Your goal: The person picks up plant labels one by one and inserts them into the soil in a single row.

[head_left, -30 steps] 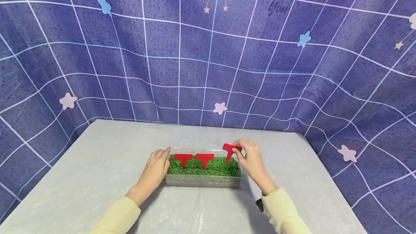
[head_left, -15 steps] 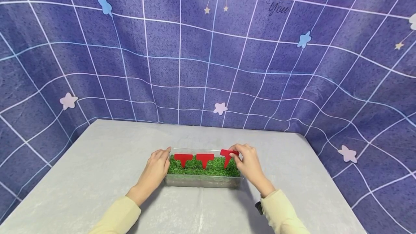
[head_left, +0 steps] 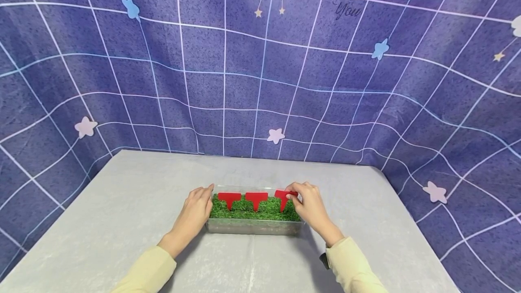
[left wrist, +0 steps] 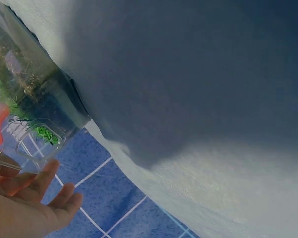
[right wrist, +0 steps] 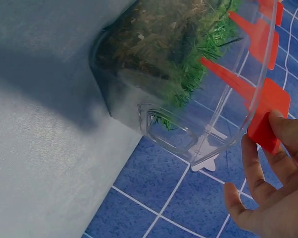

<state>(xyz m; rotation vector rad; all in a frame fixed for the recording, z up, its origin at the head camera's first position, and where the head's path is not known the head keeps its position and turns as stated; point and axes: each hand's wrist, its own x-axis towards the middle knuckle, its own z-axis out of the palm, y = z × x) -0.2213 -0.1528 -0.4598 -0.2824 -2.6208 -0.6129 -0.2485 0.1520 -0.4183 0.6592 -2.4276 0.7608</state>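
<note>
A clear plastic container (head_left: 254,227) holds soil and green grass (head_left: 268,205). My right hand (head_left: 313,205) pinches a red T-shaped plant label (head_left: 281,195) by its right end, thumb on one face. In the right wrist view this label (right wrist: 274,101) points its narrow stem down at the grass, where the tip reaches the blades. Two more red labels, one on the left (head_left: 229,197) and one in the middle (head_left: 257,197), stand upright in the grass. My left hand (head_left: 194,207) holds the container's left end, fingers at its rim (left wrist: 25,166).
The container stands on a table with a pale grey cloth (head_left: 163,171). Behind and beside the table hangs a blue-purple curtain (head_left: 244,80) with grid lines and stars. A dark band (head_left: 324,259) shows at my right sleeve.
My right hand has lowered the third label and shifted it slightly left, down to the grass, and it is now more upright. The left hand stays at the container's end.
</note>
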